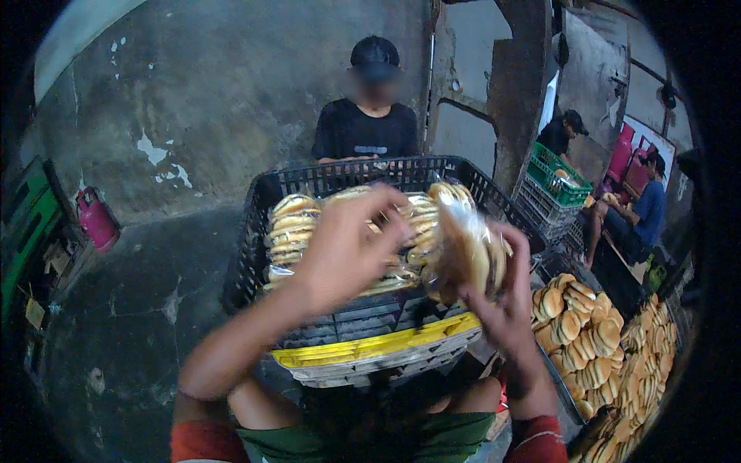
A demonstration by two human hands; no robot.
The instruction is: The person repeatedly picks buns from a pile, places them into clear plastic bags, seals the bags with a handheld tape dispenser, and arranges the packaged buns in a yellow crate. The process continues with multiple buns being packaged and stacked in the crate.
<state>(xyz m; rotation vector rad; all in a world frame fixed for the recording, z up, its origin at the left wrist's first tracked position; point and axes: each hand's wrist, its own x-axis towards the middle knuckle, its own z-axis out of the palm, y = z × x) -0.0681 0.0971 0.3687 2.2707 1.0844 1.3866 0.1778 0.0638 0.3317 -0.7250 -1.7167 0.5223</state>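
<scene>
My right hand grips a clear plastic bag of bread buns at the right side of a black plastic crate. The bag is tilted and somewhat blurred. Over the middle of the crate is my left hand, its fingers bent and apart, with nothing seen in it. It hides part of the contents. Inside the crate lie more bagged buns in rows, some under my left hand. Beneath this crate is a stack with a yellow-rimmed crate.
Beyond the crate sits a person in a black cap. Loose buns are heaped at my right, and two people work farther back near a green crate. A pink gas cylinder stands by the left wall.
</scene>
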